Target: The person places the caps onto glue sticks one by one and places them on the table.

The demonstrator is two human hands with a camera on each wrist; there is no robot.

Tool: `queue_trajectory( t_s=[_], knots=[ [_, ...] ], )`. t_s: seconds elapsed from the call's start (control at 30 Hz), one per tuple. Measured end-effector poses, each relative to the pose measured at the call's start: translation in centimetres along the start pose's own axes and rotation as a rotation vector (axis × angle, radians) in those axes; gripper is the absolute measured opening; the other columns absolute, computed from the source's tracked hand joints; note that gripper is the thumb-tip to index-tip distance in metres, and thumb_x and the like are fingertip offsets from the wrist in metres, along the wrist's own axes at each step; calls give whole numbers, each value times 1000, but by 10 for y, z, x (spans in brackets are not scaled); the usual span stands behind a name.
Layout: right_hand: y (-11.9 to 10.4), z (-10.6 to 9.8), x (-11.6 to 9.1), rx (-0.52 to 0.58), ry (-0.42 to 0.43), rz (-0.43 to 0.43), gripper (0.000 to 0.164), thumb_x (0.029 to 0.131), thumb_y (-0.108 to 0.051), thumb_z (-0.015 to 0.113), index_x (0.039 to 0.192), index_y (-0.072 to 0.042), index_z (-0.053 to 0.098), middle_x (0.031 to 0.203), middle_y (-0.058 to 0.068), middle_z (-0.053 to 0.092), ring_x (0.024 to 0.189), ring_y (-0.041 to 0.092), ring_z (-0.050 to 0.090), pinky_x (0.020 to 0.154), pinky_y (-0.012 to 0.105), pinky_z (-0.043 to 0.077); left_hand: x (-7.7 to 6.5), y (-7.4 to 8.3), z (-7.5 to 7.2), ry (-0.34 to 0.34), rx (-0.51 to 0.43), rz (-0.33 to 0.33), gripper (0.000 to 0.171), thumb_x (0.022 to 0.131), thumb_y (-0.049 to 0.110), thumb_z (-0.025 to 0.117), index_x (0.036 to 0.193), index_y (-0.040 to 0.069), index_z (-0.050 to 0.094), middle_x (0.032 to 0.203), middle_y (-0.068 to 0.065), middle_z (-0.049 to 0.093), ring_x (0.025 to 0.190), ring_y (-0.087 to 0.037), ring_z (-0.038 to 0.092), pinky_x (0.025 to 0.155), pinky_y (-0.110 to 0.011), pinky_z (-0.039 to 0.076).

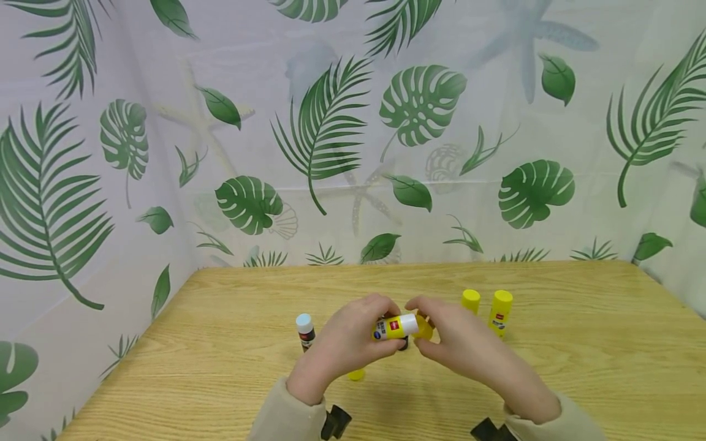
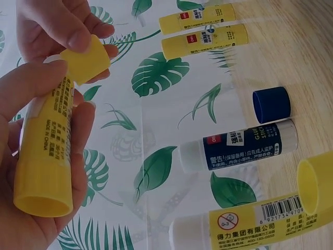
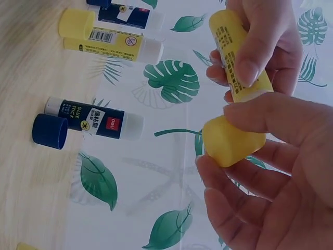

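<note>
My left hand [image 1: 350, 334] grips a yellow glue stick [image 1: 388, 328] by its barrel, its white end turned toward the right. My right hand [image 1: 466, 343] pinches a yellow cap [image 3: 231, 139] between thumb and fingers, right at that white end. In the left wrist view the cap sits at a tilt to the barrel; whether the two touch, I cannot tell. Beneath and around the hands stand uncapped glue sticks: a navy one [image 2: 244, 146] with a navy cap [image 2: 271, 104] beside it, and a yellow one [image 2: 255, 224] with a yellow cap [image 2: 316, 183] beside it.
Two capped yellow glue sticks [image 1: 501, 312] stand right of the hands on the wooden table [image 1: 595, 355]. Another navy glue stick [image 1: 306, 335] with a white top is at the left. A leaf-patterned sheet [image 1: 353, 153] hangs behind the table.
</note>
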State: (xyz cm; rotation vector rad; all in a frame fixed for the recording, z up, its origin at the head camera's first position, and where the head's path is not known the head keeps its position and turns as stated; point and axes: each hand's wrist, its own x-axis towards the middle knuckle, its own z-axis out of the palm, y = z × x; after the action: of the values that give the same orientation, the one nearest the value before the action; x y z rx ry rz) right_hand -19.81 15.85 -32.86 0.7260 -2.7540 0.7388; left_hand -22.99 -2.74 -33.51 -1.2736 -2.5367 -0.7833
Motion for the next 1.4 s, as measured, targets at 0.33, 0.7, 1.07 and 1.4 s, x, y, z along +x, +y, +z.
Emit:
queue_trajectory(
  t_s=[0.33, 0.7, 1.07, 1.4],
  knots=[
    [0, -9, -2, 26, 60, -49, 37, 70, -2, 73, 102, -3, 56, 90, 1, 58, 75, 13, 53, 64, 27, 46, 1, 0, -1, 6, 0, 8, 25, 76, 19, 71, 94, 9, 56, 88, 2, 56, 70, -6, 48, 63, -15, 41],
    [-3, -15, -5, 39, 107, -90, 29, 68, 0, 74, 87, -10, 56, 83, -5, 55, 74, 11, 53, 65, 26, 47, 1, -1, 0, 11, 7, 20, 24, 76, 19, 71, 94, 9, 58, 90, 1, 57, 70, -5, 49, 63, -13, 41],
    [-5, -17, -6, 64, 133, -118, 30, 67, 2, 73, 90, -6, 57, 86, -2, 58, 75, 14, 56, 66, 26, 48, 0, 1, 0, 36, 4, 31, 25, 75, 18, 71, 94, 9, 57, 91, 1, 57, 71, -5, 49, 64, -14, 41],
    [-5, -18, -8, 83, 179, -172, 27, 67, 2, 73, 86, -9, 57, 81, -7, 57, 75, 13, 57, 66, 25, 49, 0, 4, -1, 74, 2, 75, 25, 75, 17, 71, 95, 8, 57, 90, 0, 56, 70, -7, 48, 63, -13, 41]
  ],
)
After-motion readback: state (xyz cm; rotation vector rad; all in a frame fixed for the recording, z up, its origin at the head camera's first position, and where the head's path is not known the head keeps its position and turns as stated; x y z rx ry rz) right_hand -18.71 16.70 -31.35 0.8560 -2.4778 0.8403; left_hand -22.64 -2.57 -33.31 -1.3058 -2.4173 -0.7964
